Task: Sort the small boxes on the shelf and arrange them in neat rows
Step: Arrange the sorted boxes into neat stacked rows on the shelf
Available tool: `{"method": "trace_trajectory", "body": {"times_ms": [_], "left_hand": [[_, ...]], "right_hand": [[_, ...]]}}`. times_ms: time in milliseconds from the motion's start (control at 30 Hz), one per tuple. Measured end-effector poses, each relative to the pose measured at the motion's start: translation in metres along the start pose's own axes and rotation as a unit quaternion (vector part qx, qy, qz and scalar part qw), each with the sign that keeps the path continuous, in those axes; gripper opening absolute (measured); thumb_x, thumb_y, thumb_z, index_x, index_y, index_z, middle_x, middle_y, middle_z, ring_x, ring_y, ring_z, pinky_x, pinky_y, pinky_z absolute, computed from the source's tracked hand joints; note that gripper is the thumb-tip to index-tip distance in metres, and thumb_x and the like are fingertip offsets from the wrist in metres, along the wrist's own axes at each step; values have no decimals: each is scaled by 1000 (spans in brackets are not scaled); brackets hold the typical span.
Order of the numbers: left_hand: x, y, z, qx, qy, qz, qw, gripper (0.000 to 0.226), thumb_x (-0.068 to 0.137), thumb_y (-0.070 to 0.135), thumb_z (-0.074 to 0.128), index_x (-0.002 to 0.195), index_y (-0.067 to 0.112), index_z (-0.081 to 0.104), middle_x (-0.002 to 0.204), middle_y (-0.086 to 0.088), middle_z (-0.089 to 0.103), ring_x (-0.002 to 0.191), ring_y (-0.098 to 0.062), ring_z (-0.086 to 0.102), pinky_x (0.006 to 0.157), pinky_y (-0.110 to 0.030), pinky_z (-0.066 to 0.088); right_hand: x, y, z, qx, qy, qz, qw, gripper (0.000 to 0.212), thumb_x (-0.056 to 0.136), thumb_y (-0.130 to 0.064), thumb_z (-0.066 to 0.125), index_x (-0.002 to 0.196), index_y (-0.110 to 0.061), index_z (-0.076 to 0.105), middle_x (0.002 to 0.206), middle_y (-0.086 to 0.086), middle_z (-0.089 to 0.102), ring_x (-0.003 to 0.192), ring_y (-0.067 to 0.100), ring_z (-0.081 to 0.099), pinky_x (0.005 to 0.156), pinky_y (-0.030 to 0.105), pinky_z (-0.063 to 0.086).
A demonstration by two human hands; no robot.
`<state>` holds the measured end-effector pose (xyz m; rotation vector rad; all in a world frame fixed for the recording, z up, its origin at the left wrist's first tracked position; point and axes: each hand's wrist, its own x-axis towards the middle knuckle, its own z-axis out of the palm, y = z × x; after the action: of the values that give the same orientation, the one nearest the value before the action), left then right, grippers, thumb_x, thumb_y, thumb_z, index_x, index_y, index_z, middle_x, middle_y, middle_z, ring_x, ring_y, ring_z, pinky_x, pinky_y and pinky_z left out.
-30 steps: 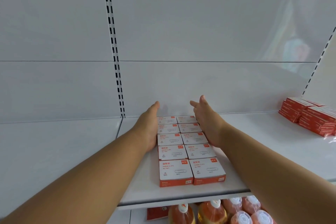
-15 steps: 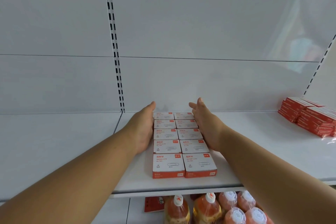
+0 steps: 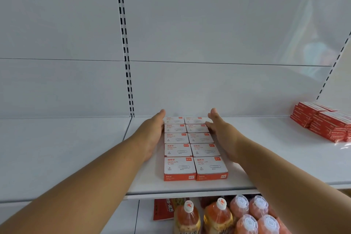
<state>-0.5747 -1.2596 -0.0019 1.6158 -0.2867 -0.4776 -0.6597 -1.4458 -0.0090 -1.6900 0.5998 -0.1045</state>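
You can read "PAPER CLIPS" in orange on the lids of the small white-and-orange cardboard boxes [image 3: 179,167], under Chinese characters; a line beginning "No." follows, its digits blurred. The red packet [image 3: 163,209] below carries Chinese characters too blurred to make out.

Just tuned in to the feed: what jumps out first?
A block of white-and-orange paper clip boxes, two columns of five, sits mid-shelf. The left hand and right hand press flat against its sides. Red boxes are stacked far right; bottles stand below.
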Motion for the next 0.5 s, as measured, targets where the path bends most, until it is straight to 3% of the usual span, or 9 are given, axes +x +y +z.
{"method": "trace_trajectory", "body": {"times_ms": [67,167,233,300,367,433,500], "left_hand": [[-2,0,2,-2,2,2,1000,40,103,48,33,76,32,58,81,18,65,94,-4,58,97,-30,30],[-2,-1,2,2,7,3,1000,40,104,45,33,75,31,57,79,18,64,86,2,56,92,-28,29],[-4,1,2,9,2,2,1000,39,104,46,34,77,32,58,81,18,64,88,1,56,92,-28,29],[-6,3,1,18,0,0,1000,38,104,47,33,80,31,59,86,18,65,91,0,56,94,-28,28],[-11,4,-1,21,6,0,1000,41,102,51,35,101,24,66,106,11,69,106,-5,58,103,-32,29],[-17,3,-6,32,25,-4,999,62,97,59,37,139,16,52,143,1,54,133,-15,46,117,-40,23],[-19,0,-10,36,26,-7,999,72,95,63,37,149,15,38,154,-1,41,141,-17,38,120,-45,19]], "right_hand": [[0,2,2,-31,-8,7,999,70,77,-88,22,120,-43,54,100,-3,74,87,24,74,88,46,57],[2,5,4,-59,-13,-10,998,104,47,-103,26,128,-45,53,113,-2,71,93,26,73,87,48,57],[6,7,4,-66,-13,-22,998,113,36,-106,26,128,-46,52,116,-3,69,96,27,72,88,48,56],[3,6,5,-76,1,-32,997,109,42,-104,23,129,-44,51,118,-3,68,98,26,71,88,47,56],[-4,4,6,-82,4,-37,996,110,44,-104,21,131,-42,48,120,-3,66,100,26,69,90,47,56],[-12,0,7,-84,8,-38,996,105,54,-101,23,136,-40,46,124,-3,64,103,26,68,93,48,54],[-20,-2,8,-71,26,-37,996,82,79,-86,23,141,-36,41,130,-4,59,109,27,64,99,48,50]]}}
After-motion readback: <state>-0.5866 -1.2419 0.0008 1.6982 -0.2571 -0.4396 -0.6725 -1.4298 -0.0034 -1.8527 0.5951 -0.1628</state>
